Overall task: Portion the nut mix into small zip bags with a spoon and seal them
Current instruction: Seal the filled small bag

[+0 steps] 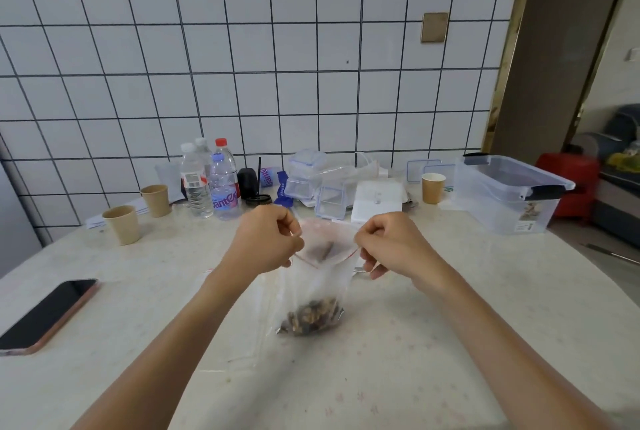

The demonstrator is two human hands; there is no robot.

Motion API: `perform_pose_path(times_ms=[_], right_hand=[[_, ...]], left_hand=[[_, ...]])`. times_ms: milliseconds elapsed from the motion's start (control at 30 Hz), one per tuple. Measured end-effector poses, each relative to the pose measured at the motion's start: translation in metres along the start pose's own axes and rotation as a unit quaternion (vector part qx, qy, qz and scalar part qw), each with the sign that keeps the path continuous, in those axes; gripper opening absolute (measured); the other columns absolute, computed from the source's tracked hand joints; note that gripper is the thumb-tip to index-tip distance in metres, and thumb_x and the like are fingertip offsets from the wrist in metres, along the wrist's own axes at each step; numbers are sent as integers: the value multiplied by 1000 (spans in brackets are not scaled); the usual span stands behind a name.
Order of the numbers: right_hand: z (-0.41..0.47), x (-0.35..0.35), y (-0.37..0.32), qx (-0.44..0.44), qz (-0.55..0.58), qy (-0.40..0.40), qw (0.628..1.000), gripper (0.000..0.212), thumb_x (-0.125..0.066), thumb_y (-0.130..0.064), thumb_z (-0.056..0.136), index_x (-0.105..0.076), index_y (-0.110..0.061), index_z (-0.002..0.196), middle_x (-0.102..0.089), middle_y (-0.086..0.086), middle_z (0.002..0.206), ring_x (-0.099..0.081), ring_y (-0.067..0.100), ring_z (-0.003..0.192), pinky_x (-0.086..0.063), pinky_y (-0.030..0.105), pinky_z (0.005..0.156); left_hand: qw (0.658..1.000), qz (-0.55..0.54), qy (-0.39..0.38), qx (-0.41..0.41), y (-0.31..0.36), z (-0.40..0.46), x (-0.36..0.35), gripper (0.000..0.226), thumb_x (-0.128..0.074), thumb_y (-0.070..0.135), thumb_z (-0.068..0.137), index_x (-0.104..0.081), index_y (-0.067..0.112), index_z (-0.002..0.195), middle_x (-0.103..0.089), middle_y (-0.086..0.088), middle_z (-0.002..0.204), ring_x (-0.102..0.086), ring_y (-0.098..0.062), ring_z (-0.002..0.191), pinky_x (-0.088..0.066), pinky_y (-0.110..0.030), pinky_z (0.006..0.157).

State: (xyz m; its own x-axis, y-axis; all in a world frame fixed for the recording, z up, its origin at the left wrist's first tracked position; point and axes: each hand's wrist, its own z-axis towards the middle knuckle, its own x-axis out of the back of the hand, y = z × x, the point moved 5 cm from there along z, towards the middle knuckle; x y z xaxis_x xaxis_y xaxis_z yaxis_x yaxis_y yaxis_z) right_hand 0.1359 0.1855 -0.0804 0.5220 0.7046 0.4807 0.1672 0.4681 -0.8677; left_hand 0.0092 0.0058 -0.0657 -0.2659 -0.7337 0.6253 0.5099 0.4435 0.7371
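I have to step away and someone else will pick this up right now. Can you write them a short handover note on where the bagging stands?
Left hand: pinches the left end of the zip bag mouth.
Right hand: pinches the right end of the same mouth.
The bag is held up over the table, its mouth open; a portion of nut mix sits in its bottom.
The spoon cannot be clearly made out.
Done: this bag is filled.
Left: press the red zip strip shut along its length and set the bag down. No sealed bags are plainly visible, so count how many remain.
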Motion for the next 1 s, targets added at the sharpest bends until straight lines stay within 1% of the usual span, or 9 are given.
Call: perform_pose_path(times_ms=[100,167,333,467,600,667,800,900,1000], right_hand=[[0,-5,2,-41,81,-69,993,19,-73,-20,90,-71,-5,78,-62,2,61,-64,16,58,-60,34,56],[2,-7,2,-58,116,-89,987,23,-76,-27,90,-74,-7,79,-62,2,62,-63,16,60,-58,32,57],[3,-14,-3,-66,201,-117,970,7,-78,-11,87,-74,-5,86,-68,11,74,-62,18,62,-55,28,55],[5,-2,-10,13,126,-18,992,12,-67,8,85,-66,-4,85,-61,9,66,-59,22,54,-58,36,51],[0,11,-25,155,-30,52,986,21,-64,8,78,-64,-13,78,-62,6,71,-57,24,58,-56,45,57],[-2,9,-31,206,-87,53,973,21,-64,6,79,-64,-15,78,-67,5,79,-61,24,70,-54,39,67],[-2,7,-33,222,-126,25,967,25,-63,5,85,-66,-20,80,-68,-1,88,-65,17,81,-45,16,63],[-12,8,-37,278,-109,21,954,20,-66,2,87,-70,-18,85,-69,-8,90,-65,11,83,-47,19,67],[-26,5,-40,342,-108,-6,933,14,-71,-10,90,-70,-24,94,-69,-15,94,-64,7,94,-49,18,79]], left_hand=[[993,-85,-59,63,-9,3,-7,24,-83,21,87,-68,4,79,-64,-3,65,-64,-8,54,-61,-31,53],[983,-125,-92,97,-14,4,-9,37,-83,34,87,-71,-1,86,-65,-2,68,-65,-10,60,-60,-28,56],[967,-196,-135,91,-10,4,-7,23,-90,24,79,-69,14,82,-68,1,68,-64,-7,60,-58,-25,60],[988,-141,-46,39,-3,12,12,24,-85,2,79,-66,16,72,-61,1,62,-61,-13,59,-53,-23,52],[990,92,59,-89,12,16,27,29,-79,0,76,-66,25,69,-60,8,62,-53,-10,57,-53,-30,61],[976,164,55,-129,18,14,26,27,-82,12,77,-61,29,74,-62,11,69,-56,-3,64,-55,-33,66],[962,219,25,-162,21,8,23,30,-86,38,80,-57,32,82,-61,17,80,-58,2,72,-55,-30,68],[949,193,17,-251,28,-7,29,21,-81,36,86,-62,28,88,-63,17,85,-62,-4,70,-56,-31,67],[920,176,-43,-347,31,-25,33,15,-76,37,91,-65,33,100,-61,27,93,-65,-2,68,-51,-21,64]])
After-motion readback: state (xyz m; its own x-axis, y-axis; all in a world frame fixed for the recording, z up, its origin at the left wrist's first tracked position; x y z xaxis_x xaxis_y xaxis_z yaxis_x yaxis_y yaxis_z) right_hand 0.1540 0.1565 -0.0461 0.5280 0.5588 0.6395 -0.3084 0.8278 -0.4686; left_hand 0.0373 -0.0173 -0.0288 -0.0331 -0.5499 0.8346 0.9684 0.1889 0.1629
